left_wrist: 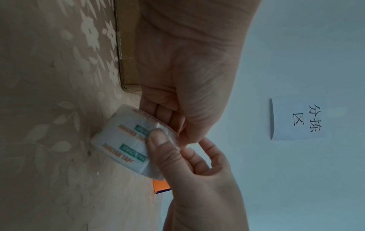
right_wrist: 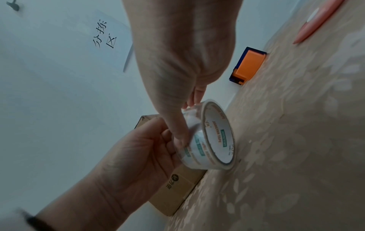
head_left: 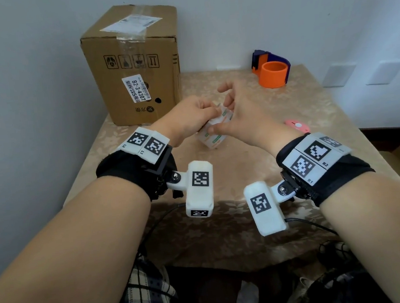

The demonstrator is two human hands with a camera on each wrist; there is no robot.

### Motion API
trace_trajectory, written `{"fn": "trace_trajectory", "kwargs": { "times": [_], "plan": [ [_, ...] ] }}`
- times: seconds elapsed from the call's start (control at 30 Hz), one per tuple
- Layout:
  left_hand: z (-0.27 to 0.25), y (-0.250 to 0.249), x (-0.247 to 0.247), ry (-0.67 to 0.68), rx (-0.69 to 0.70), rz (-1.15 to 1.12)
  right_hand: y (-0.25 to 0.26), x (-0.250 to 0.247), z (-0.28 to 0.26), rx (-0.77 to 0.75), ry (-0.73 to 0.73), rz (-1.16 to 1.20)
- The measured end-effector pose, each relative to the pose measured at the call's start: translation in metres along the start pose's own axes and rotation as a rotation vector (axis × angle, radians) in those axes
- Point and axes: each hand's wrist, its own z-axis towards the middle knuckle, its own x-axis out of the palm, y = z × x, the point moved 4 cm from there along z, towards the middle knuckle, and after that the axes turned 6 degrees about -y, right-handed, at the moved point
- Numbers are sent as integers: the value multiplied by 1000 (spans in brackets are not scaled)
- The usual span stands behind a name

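The tape roll (head_left: 213,135) stands on edge between your hands, near the middle of the tabletop (head_left: 274,100), just in front of the cardboard box (head_left: 134,60). It is clear tape over a white core printed in green and orange. Your left hand (head_left: 188,118) curls its fingers round the roll. Your right hand (head_left: 242,115) pinches the outer winding between thumb and fingers, with one finger lifted.

From my station, the clear plastic tape roll with orange and green print (right_wrist: 207,136) looks glossy and smooth, its wound film catching highlights. The brown cardboard box (head_left: 132,67) looks matt and fibrous, with a shiny strip of clear sealing tape (head_left: 131,37) and a white paper label (head_left: 136,89). The beige floral tablecloth (head_left: 232,172) has a soft sheen. The orange and purple plastic tape dispenser (head_left: 272,73) looks matt. The black wrist straps (head_left: 122,168) are cloth.
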Motion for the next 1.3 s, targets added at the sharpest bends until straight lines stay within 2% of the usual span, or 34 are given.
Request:
{"fn": "trace_trajectory", "kwargs": {
  "times": [0.2, 0.37, 0.53, 0.93, 1.3],
  "plan": [
    [-2, -3, -1, -15, -15, -7, -2, 3, 0, -13, -18, 10],
    [-4, -6, -2, -19, -29, 8, -10, -2, 2, 84, 12, -92],
    [-2, -7, -7, -51, -23, 80, -5, -7, 1, 42, -32, -64],
    [-6, -12, -3, 10, 8, 158, -8, -19, 4, 19, -122, -37],
    [-7, -13, -1, 24, 31, 171, -13, -9, 5, -59, 26, -114]
  ]
}}
